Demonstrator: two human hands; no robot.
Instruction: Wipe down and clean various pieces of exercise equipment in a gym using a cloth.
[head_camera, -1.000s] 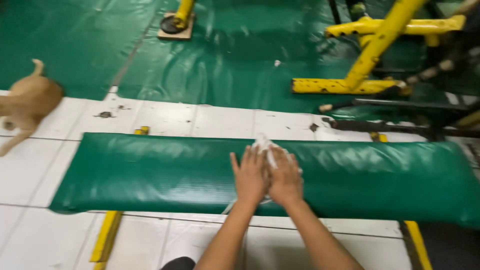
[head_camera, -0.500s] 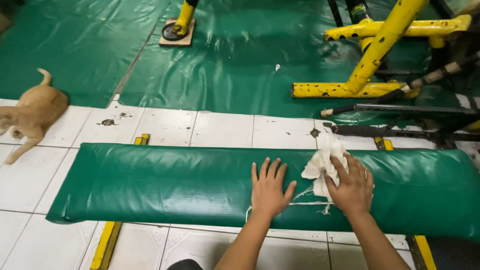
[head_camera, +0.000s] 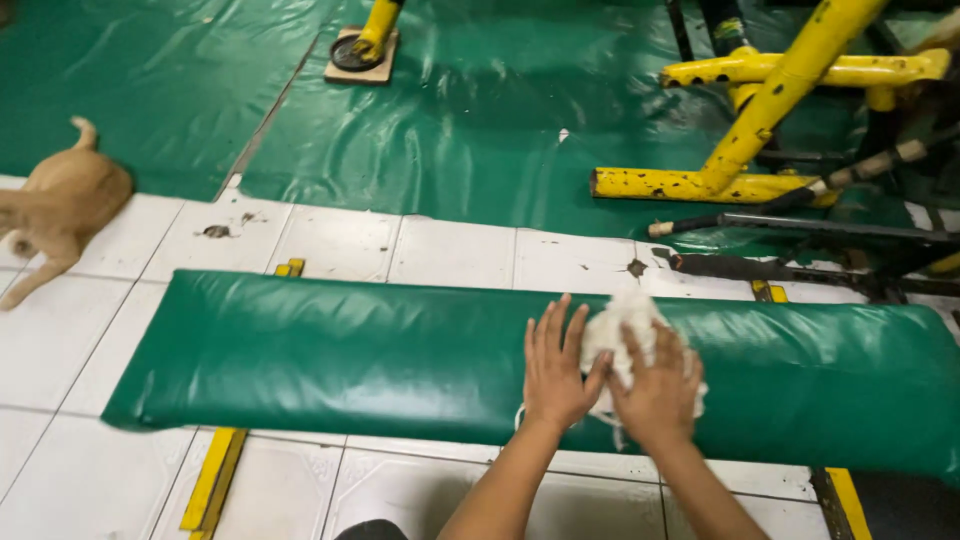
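We have both hands on the long green padded bench (head_camera: 350, 355), which lies low over the white tiled floor (head_camera: 440, 250). Our right hand (head_camera: 658, 392) presses a white rag (head_camera: 612, 328) flat against the vinyl, fingers spread over it and slightly curled, holding it by pressure, not in a closed fist; loose threads hang from the rag at the near edge. Our left hand (head_camera: 555, 368) lies open and flat just beside it, palm down, holding nothing, its thumb touching the rag's edge.

To wipe well, we judge it best to keep the right palm flat so the whole rag bears on the pad, to brace with the left hand so the cushion does not shift, and to work in long strokes along the length, overlapping each pass. The frayed threads could drag, so bunching them under the palm would help.

The rag sits near the far long edge of the pad and right of its middle. To the left the cushion runs on bare for a long stretch, which gives free room for a sweep. To the right the pad runs on to the picture's edge, where dark bars (head_camera: 800, 225) and the yellow metal frame (head_camera: 760, 130) stand beyond the far side, near enough to catch a sleeve or knuckle on an overreach. A ginger cat (head_camera: 60, 205) lies on the tiles well apart at the far left.
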